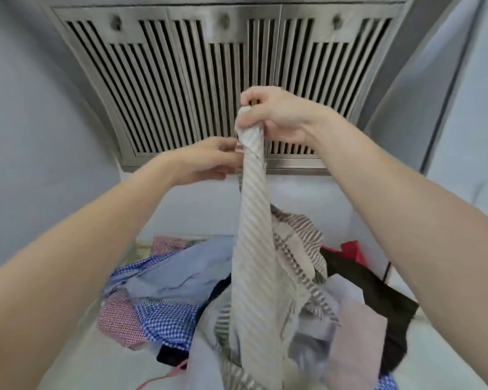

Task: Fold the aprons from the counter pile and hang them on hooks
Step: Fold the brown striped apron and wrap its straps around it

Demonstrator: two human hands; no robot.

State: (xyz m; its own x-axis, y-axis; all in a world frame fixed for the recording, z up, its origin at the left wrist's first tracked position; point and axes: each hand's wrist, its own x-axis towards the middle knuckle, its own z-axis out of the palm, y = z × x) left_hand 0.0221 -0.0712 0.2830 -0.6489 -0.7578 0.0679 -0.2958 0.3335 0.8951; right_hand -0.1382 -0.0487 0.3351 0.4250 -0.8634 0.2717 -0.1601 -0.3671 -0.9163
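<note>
Right hand (279,116) clamps the striped apron (254,235) high; left hand (209,161) pinches its edge. Its tail trails in the pile (166,291), which could snag and drag.

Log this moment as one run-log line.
stage: lifting from pile | right hand: gripping top of striped apron | left hand: touching apron just below | pile: on counter | folded: not yet

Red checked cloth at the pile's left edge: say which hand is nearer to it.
Left. The left hand is raised above the red checked cloth, touching the striped apron; the right hand grips the apron's top, higher and farther right.
</note>
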